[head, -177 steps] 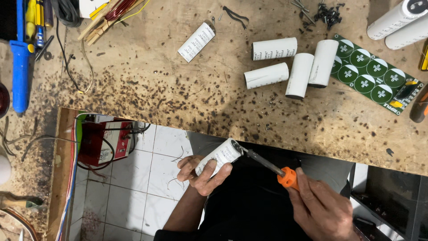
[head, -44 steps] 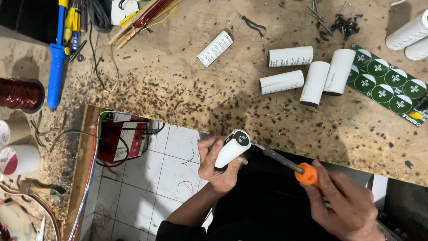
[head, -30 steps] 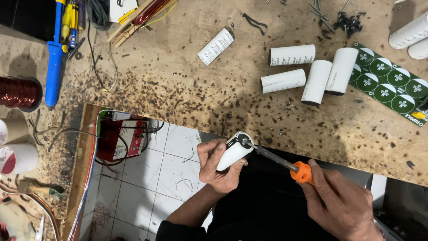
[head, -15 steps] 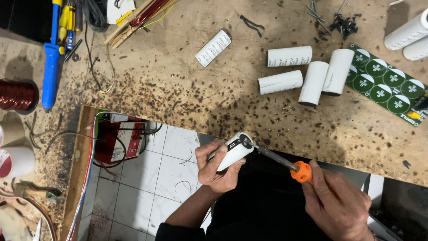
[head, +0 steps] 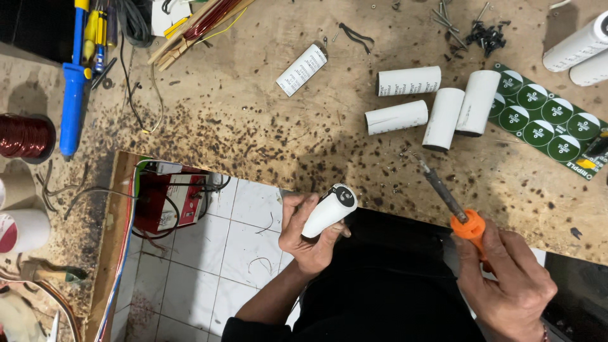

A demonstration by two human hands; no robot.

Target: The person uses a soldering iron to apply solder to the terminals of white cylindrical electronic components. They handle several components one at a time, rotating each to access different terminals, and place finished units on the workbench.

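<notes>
Scorched counter (head: 253, 120) beyond; left hand (head: 308, 235) wraps the smooth, light-looking white cylinder (head: 329, 211) mid-body, right hand (head: 506, 278) fists the soldering iron (head: 451, 204).

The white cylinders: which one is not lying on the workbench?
The white cylinder with the dark end cap, held in the left hand below the bench edge. The other white cylinders all lie on the workbench.

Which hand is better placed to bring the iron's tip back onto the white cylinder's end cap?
Right. The right hand already grips the orange-handled soldering iron, its tip raised over the bench. The left hand is occupied holding the white cylinder, cap end up.
</notes>
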